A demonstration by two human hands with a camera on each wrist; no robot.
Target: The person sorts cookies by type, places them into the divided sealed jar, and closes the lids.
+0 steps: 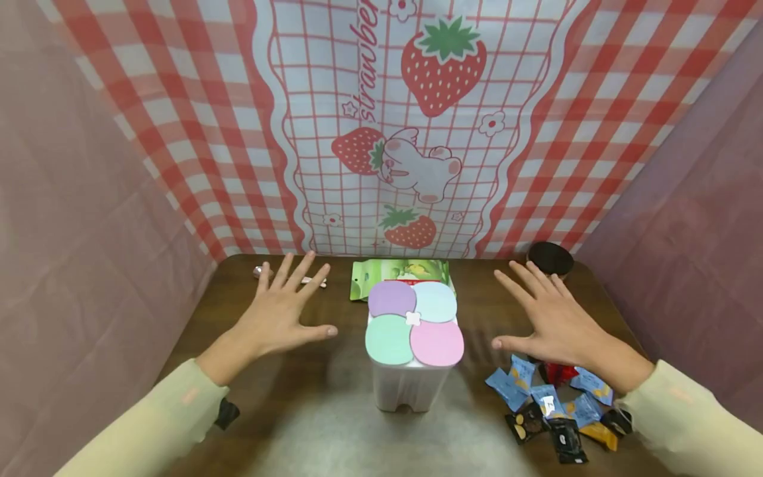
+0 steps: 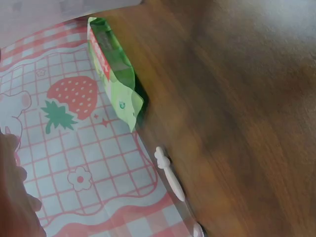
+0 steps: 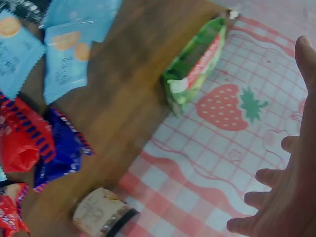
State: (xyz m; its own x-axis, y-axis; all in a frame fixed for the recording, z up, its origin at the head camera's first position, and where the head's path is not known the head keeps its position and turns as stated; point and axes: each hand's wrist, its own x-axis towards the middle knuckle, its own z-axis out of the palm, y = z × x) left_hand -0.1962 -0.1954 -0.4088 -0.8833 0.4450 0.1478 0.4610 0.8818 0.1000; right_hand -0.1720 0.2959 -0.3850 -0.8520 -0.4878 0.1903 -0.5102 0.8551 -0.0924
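Both hands hover over the table with fingers spread and nothing in them. My left hand (image 1: 278,317) is left of a white box (image 1: 411,387) whose lid has purple, blue, green and pink petal-shaped flaps (image 1: 438,344). My right hand (image 1: 557,324) is on the box's other side, above a pile of small wrapped snacks (image 1: 548,401). Behind the box lies a green snack bag (image 1: 381,270), partly hidden by it. A slim white spoon-like utensil (image 2: 170,175) rests near the back edge, beyond the left hand; in the head view its middle is hidden by the fingers.
A jar with a black lid (image 1: 550,258) stands at the back right corner. Blue packets (image 3: 66,59), a red packet (image 3: 22,136) and black packets (image 1: 566,438) make up the pile at right. A checked strawberry cloth (image 1: 369,86) hangs behind the table (image 1: 298,397), with pink cloth at both sides.
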